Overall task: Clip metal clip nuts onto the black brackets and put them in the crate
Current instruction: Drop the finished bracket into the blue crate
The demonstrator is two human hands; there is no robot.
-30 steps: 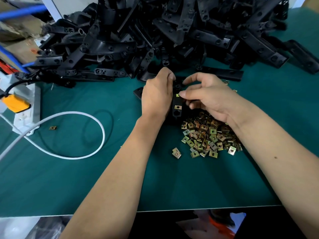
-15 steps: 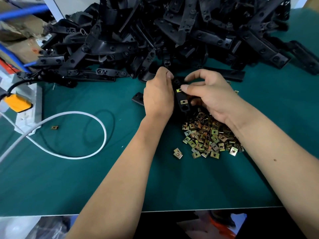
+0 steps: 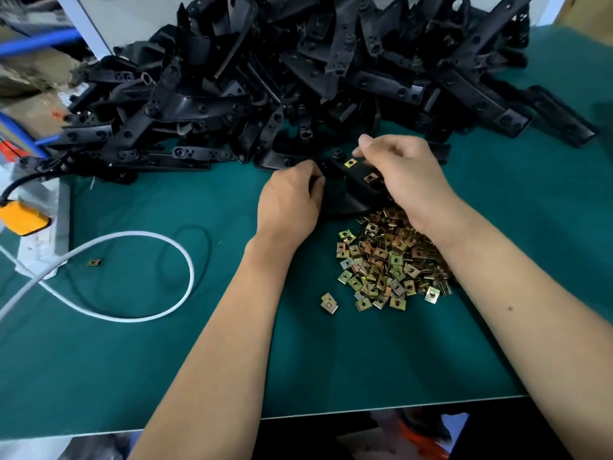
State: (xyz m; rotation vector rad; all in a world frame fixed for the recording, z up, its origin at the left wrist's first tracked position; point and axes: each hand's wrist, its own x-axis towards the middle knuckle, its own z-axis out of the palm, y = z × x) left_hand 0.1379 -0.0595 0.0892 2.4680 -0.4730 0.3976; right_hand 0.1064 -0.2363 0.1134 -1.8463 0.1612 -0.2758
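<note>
A black bracket (image 3: 345, 190) lies between my hands on the green table, with two brass clip nuts (image 3: 350, 163) clipped along its upper arm. My left hand (image 3: 288, 200) grips the bracket's left side with curled fingers. My right hand (image 3: 404, 180) curls over the bracket's right end, thumb and forefinger close to the upper clip nut. Just below my right wrist sits a heap of loose clip nuts (image 3: 388, 260). No crate is in view.
A big heap of black brackets (image 3: 298, 78) fills the back of the table (image 3: 166, 360). A white cable (image 3: 132, 277) loops at the left beside a white power strip (image 3: 43, 240) with an orange plug (image 3: 20, 217). Stray clip nuts (image 3: 94, 262) lie apart.
The bracket has turned, its clipped arm now slanting up to the left. My right hand moved up over it; my left hand slid lower along its left side.
</note>
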